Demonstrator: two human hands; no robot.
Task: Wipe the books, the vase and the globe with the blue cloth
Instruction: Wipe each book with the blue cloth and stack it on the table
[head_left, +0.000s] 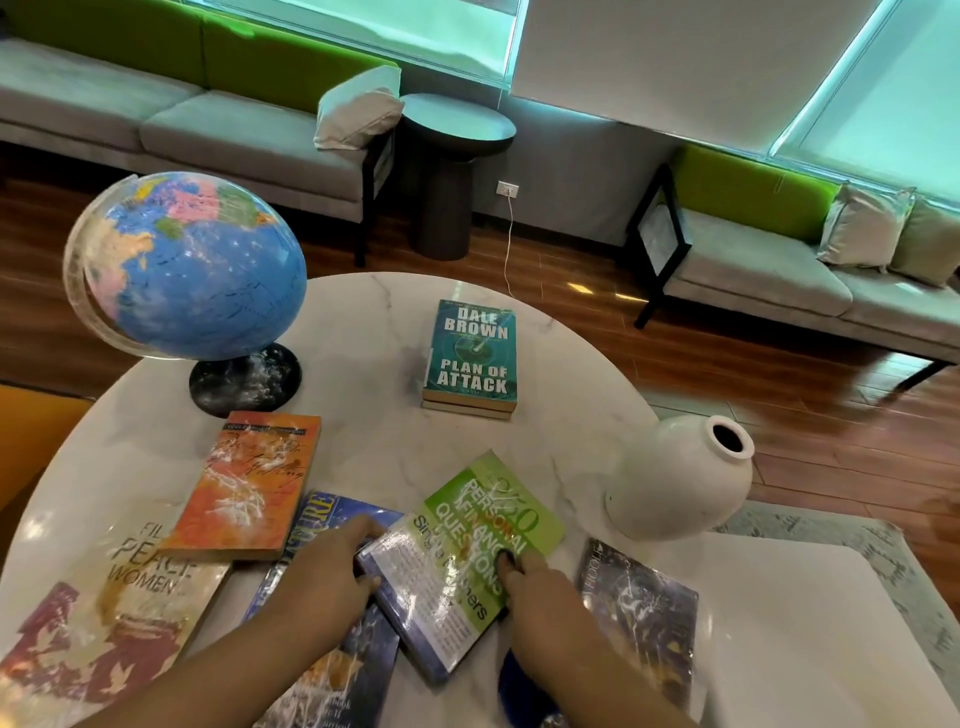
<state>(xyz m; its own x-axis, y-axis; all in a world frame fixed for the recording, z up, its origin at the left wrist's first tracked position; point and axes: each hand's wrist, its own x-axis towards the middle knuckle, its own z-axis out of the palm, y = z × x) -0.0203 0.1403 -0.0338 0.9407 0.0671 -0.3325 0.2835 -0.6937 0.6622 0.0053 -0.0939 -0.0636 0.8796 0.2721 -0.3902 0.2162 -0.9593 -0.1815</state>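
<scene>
Green and plastic-wrapped, the finance book (467, 545) sits at the near middle of the marble desk (363, 322) in the head view, lying partly over a blue book (324, 512), and both hands are on it. Its long axis runs on a slant, from the far right, toward the vase (680, 478), down to the near left. The left hand (322, 577) is at the book's left corner, forefinger and thumb pinching that edge, with the other fingers curled in behind. The right hand (540, 608) rests on the right long edge, its fingers (511, 569) drawn together and bent down onto the cover, with a dark fold showing at the tips. The blue cloth (517, 683) shows again beneath the wrist, so I judge it bunched under that palm, though most of it is hidden. That puts the cloth at the right side of the cover, with most of the cover lying left and far of the fingers. A stroke along the slant toward the left hand looks the natural one, with the left hand steadying the book. Elsewhere on the desk are the orange book (244, 483) and a large pale book (104, 613) to the left, and a dark book (639, 608) just right of the right hand. Two stacked paperbacks (470, 353) lie at the far middle and the globe (192, 265) stands at the far left. The vase, at the right, is nearer the right hand.
</scene>
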